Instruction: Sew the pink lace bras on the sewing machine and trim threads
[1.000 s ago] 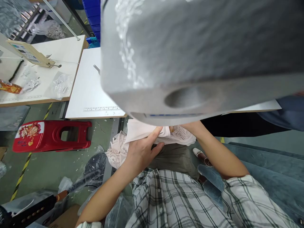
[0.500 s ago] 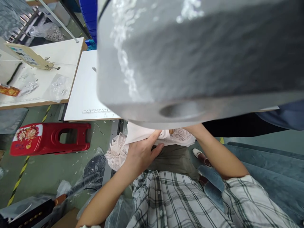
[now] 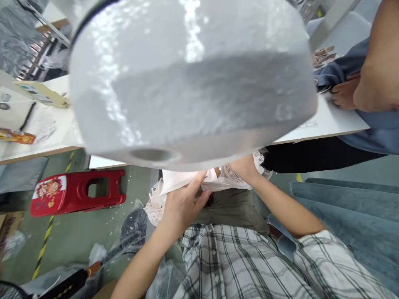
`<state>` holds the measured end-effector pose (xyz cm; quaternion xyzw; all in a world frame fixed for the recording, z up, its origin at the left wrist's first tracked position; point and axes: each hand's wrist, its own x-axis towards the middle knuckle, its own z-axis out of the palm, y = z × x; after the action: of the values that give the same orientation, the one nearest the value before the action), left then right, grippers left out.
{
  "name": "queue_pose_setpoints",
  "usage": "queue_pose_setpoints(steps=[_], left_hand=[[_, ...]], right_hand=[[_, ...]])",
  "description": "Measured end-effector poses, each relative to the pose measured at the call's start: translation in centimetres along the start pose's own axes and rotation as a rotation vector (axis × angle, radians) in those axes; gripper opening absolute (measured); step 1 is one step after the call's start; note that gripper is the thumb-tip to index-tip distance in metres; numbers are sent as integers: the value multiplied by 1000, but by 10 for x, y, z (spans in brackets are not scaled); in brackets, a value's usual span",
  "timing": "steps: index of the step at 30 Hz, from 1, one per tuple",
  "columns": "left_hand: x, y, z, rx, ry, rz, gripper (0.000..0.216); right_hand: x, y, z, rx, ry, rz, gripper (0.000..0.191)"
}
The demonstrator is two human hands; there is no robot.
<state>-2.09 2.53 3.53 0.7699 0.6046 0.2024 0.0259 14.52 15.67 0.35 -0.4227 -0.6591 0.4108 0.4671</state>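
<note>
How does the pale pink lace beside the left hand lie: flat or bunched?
Bunched: the pale pink lace shows crumpled, uneven folds beside the left hand.

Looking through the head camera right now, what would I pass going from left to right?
Orange packet → red stool → left hand → right hand → co-worker's hand. Pale fabric overlaps both hands, so it has no clear place.

Pale pink, lace-edged fabric (image 3: 178, 181) lies partly bunched.
</note>
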Motion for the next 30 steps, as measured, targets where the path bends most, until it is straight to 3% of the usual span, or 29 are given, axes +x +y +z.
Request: queue_pose_setpoints(steps=[3,17,25,30], left_hand=[[-1,0,-2,6,-11,-38,40],[6,7,-1,-32,-17,-20,42],[8,8,3,-25,-26,12,49],[3,11,9,-12,45,14,64]], right_hand=[[-9,5,-3,66,93,25,13],[-40,6,-6,267,6,203,19],[-47,-7,-9,321,-12,192,15],[-50,-6,-9,328,-13,155,12]])
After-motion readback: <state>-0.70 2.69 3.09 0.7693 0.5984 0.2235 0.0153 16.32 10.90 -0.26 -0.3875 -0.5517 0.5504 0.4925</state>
